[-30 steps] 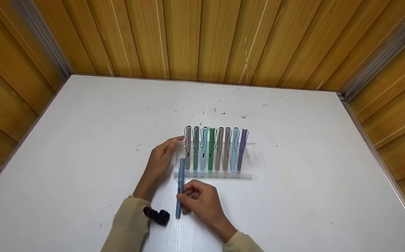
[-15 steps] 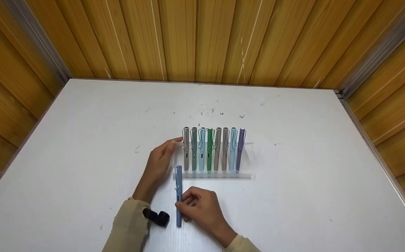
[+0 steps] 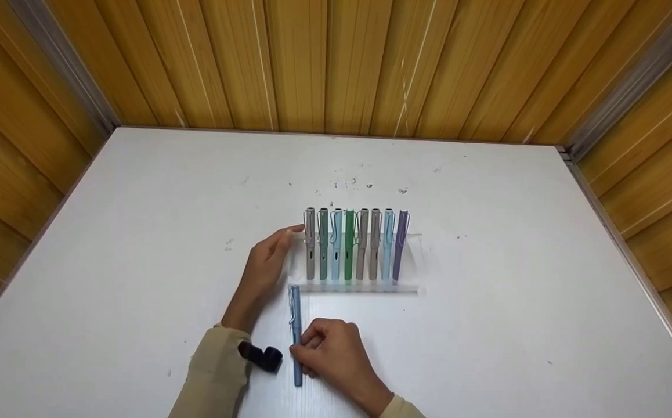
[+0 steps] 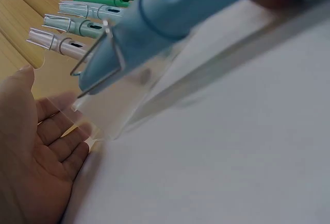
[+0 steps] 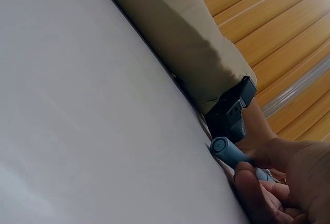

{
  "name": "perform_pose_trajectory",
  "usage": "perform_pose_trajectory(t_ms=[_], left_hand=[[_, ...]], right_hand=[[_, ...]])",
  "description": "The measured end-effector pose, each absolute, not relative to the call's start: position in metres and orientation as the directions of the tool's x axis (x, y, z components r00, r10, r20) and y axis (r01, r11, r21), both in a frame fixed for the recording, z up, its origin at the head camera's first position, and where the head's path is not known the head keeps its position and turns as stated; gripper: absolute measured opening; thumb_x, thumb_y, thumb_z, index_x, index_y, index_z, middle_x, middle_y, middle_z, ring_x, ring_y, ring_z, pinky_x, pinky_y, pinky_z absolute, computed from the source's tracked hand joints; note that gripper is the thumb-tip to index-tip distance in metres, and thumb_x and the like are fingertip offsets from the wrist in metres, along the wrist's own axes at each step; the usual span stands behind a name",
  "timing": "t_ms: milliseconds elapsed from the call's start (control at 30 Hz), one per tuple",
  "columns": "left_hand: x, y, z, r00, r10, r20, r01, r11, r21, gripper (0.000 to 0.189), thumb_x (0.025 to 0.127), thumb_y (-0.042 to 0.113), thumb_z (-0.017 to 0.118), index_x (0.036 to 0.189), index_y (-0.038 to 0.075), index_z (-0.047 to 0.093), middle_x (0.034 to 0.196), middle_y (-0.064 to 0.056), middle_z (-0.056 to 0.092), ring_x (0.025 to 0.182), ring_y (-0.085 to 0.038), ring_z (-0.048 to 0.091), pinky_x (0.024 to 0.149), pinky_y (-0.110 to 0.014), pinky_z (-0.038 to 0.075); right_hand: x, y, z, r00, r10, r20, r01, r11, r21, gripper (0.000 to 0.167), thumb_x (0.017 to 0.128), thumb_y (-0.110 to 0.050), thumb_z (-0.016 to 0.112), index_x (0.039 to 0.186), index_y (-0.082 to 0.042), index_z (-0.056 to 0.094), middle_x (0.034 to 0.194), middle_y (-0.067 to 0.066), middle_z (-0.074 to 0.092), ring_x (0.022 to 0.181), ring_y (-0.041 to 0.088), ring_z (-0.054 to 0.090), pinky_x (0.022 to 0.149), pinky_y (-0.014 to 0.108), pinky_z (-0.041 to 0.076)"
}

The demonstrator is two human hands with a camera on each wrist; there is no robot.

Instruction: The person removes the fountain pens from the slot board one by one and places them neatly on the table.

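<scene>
My right hand pinches a slate-blue fountain pen by its barrel, in front of a clear plastic pen stand. The pen's clip end points toward the stand's front left corner. My left hand grips the stand's left edge; in the left wrist view its fingers show partly through the clear plastic. Several capped pens lean side by side in the stand, among them a green pen and a purple pen at the right end. The right wrist view shows the blue pen's barrel end between thumb and fingers.
A black wrist camera sits on the left sleeve, close to the held pen. The white table stretches out around the stand. Yellow wood-look panel walls rise behind it and at both sides.
My right hand has drawn the blue pen back toward the body, away from the stand. The pen's clip end has left the pen row's left side. My left hand has stayed at the stand.
</scene>
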State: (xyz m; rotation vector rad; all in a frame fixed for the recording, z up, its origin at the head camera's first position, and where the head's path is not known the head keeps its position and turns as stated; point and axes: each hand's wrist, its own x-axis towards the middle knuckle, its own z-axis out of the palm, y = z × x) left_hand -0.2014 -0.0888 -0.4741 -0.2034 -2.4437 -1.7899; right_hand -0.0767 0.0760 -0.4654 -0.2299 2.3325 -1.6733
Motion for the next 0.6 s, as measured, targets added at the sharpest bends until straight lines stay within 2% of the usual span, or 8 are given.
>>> perform_pose_trajectory(t_ms=[133,267,600], left_hand=[[-0.2011,-0.0884,-0.4742,-0.987,0.045,0.157,0.163,0.302,0.939,0.039,0.108,0.038,0.043,0.131,0.018,0.067,0.14,-0.003,0.061,0.138,-0.024,0.05,0.117,-0.044,0.035],[-0.2009,-0.0887,-0.4737,-0.989,0.051,0.139,0.148,0.305,0.941,0.041,0.108,0.042,0.042,0.133,0.021,0.066,0.142,-0.001,0.059,0.14,-0.022,0.047,0.119,-0.045,0.033],[-0.2011,-0.0893,-0.4757,-0.989,0.051,0.14,0.149,0.291,0.945,0.042,0.108,0.043,0.042,0.132,0.02,0.066,0.141,0.0,0.061,0.139,-0.022,0.048,0.119,-0.043,0.033]], right_hand=[[-0.0778,0.0747,-0.4624,-0.952,-0.277,-0.132,0.026,0.356,-0.934,0.014,0.08,-0.012,0.081,0.073,-0.009,0.068,0.061,-0.004,0.069,0.047,0.005,0.062,0.046,0.02,0.053],[-0.0775,0.0738,-0.4604,-0.958,-0.271,-0.095,-0.019,0.39,-0.921,0.015,0.078,-0.011,0.081,0.07,-0.011,0.068,0.058,-0.006,0.068,0.045,0.002,0.061,0.045,0.018,0.051],[-0.0764,0.0711,-0.4606,-0.969,-0.242,-0.053,-0.07,0.475,-0.877,0.02,0.077,-0.014,0.08,0.064,-0.014,0.065,0.052,-0.011,0.063,0.041,-0.002,0.056,0.044,0.017,0.047]])
